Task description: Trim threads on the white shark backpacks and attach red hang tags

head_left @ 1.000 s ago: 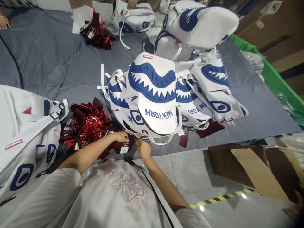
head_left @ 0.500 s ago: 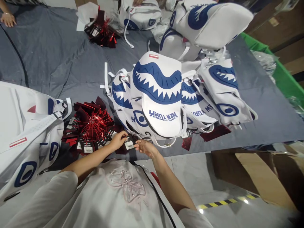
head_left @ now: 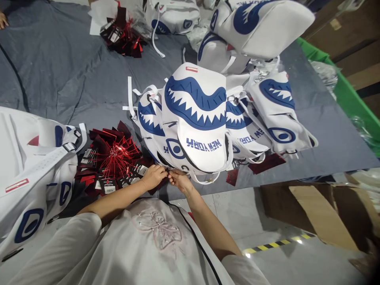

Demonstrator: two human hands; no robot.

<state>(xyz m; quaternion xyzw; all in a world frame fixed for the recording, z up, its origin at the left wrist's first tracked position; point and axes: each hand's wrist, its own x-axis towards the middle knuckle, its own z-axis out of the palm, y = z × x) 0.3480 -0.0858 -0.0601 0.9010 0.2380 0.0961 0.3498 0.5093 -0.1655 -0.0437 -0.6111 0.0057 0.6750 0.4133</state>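
A white backpack point(head_left: 196, 146) with blue shark-mouth print and "NEW YORK" lettering lies in front of me on the grey-covered table. At its near edge my left hand point(head_left: 154, 177) is closed, fingertips pinched together, over a hang tag point(head_left: 156, 189) whose dark red end shows below the hand. Close against it, my right hand point(head_left: 179, 181) pinches with thumb and forefinger; what lies between those fingertips is too small to make out. To the left, red hang tags point(head_left: 115, 154) with black cards and white labels lie fanned out, their red strings gathered in the middle.
More white backpacks point(head_left: 276, 114) stand to the right and behind. Another large backpack point(head_left: 26, 170) fills the left side. A second bunch of red tags point(head_left: 121, 35) lies farther back. At right are a green bin point(head_left: 353, 91) and a cardboard box point(head_left: 320, 213). Another person's hand point(head_left: 3, 20) shows far left.
My left hand has moved right and turned over the hang tag, hiding its white label. Both hands' fingertips are now together. The other person's hand has shifted toward the left edge of view.
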